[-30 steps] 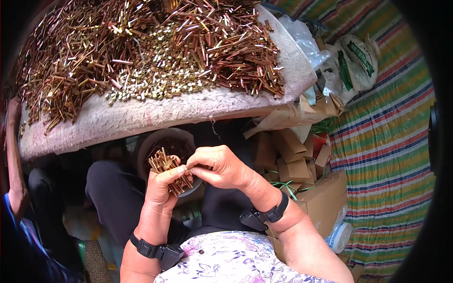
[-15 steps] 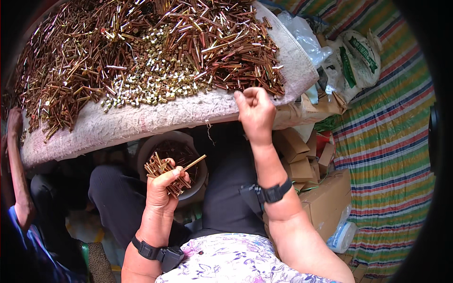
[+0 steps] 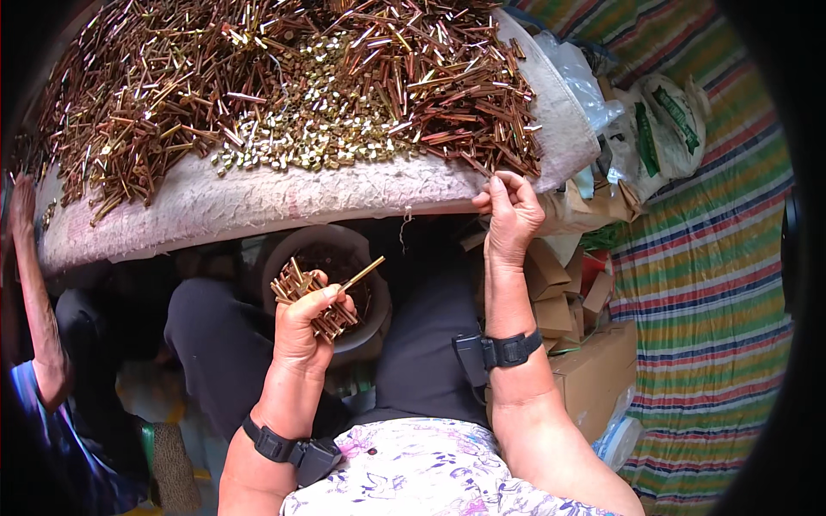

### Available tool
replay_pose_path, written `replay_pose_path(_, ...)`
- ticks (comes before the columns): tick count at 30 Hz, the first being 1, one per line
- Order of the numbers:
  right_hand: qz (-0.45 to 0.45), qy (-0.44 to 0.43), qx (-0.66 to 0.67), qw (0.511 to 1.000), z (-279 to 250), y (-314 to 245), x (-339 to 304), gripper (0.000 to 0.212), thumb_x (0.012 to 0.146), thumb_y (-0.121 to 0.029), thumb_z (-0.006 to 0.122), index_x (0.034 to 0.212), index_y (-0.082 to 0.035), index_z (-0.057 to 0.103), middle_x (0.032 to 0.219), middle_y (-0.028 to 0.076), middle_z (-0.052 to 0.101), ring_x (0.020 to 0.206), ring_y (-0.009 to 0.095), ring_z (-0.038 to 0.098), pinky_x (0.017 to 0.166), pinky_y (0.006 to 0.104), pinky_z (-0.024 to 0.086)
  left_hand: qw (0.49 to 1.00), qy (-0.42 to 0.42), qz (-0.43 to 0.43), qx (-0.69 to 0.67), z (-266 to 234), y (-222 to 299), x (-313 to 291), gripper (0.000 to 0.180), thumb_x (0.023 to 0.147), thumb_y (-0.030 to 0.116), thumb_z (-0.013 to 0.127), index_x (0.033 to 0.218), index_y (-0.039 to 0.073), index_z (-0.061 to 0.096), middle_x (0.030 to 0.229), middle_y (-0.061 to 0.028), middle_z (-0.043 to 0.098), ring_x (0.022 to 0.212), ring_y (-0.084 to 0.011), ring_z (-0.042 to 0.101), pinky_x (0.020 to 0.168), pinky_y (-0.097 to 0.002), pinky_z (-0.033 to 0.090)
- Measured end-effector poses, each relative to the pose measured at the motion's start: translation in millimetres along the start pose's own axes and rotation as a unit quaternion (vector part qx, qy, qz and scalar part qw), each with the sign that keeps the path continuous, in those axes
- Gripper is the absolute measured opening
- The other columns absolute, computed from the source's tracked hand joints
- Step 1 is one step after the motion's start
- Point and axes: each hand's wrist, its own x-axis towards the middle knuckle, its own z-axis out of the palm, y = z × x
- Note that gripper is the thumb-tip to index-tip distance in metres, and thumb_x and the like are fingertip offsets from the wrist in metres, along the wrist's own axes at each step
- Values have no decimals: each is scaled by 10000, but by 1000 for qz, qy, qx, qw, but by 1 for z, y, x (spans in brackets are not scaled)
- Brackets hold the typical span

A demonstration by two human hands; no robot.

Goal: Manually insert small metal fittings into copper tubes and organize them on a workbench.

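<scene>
"What changed?"
"I noted the right hand (image 3: 514, 221) had gone from the bundle (image 3: 292, 288) to rods (image 3: 486, 129) on the surface (image 3: 301, 193); fingers (image 3: 516, 181) curled, grip unclear. The left hand (image 3: 301, 334) alone clenched the bundle."

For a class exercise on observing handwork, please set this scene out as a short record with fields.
Left hand: the left hand grips a bundle of metal rods; one rod sticks out toward the upper right
Right hand: the right hand is at the heap's near edge; whether it pinches anything is unclear
Work surface: pale cloth under a heap of rods and small shiny pieces
Below left hand: round tub
Right side: cardboard boxes, striped sheeting
Left edge: another person's arm
</scene>
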Motion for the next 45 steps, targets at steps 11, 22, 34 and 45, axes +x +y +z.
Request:
replay_pose_path(11,142,-156,154,965,-11,-4,5,83,837,3,575,911,-9,608,723,59,618,572,112,587,504,190,454,1000,25,5,6,-2,2,-1,252,698,13,643,931,42,553,721,-108,612,633,-235,625,620,-349,533)
replay_pose_path(22,121,-445,43,886,16,-43,-23,79,829,38,589,898,15,621,714,24,593,596,65,552,549,196,465,1000,23,18,0,-1,5,-3,221,696,1,648,901,20,568,708,-100,612,624,-226,638,594,-332,545)
replay_pose_path(34,113,-442,55,888,32,-50,-29,79,833,33,584,902,19,619,715,48,604,583,84,561,528,202,466,999,14,29,-20,-10,13,-8,234,703,-2,642,921,28,563,733,-116,624,638,-232,641,624,-348,560)
replay_pose_path(45,176,-473,146,851,59,-46,-45,75,849,14,562,916,31,593,707,66,593,557,116,557,506,221,462,995,26,90,-35,-22,33,-18,215,696,-42,636,890,18,563,725,-104,615,632,-223,637,603,-329,557)
